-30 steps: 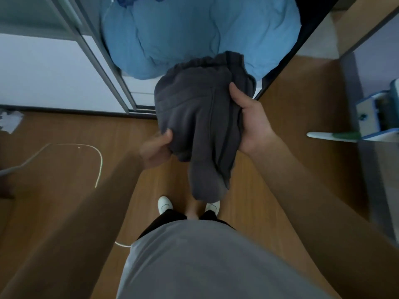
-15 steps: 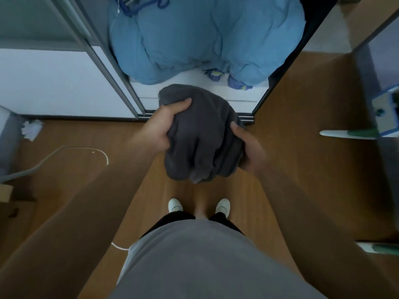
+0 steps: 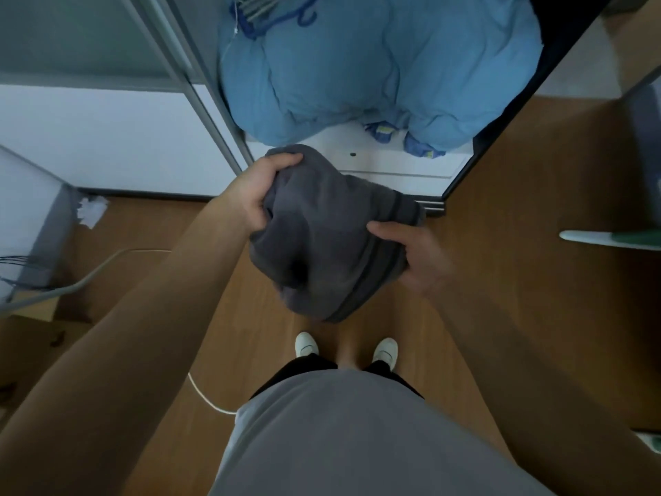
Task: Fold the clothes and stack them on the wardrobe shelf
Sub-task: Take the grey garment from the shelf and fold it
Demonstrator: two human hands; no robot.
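Observation:
A dark grey garment [image 3: 322, 241], bunched into a thick bundle with darker stripes along one edge, hangs in the air in front of my waist. My left hand [image 3: 263, 189] grips its upper left part, fingers curled over the top. My right hand [image 3: 416, 257] holds its lower right side, thumb lying on top and fingers underneath. Straight ahead stands the open wardrobe with its white shelf [image 3: 400, 162], and the bundle's far edge overlaps the shelf's front edge in this view.
A big light-blue duvet [image 3: 379, 66] fills the wardrobe above the shelf, with blue hangers [image 3: 279, 16] on top. The sliding door frame [image 3: 200, 102] stands at left. On the wooden floor lie a white cable [image 3: 207, 399] and crumpled paper [image 3: 91, 211]. A white-green object [image 3: 608, 239] juts in from the right.
The garment has been gathered from a hanging drape into a compact bundle and lowered. My left hand has moved from underneath it to its top; my right hand shifted down to its lower side.

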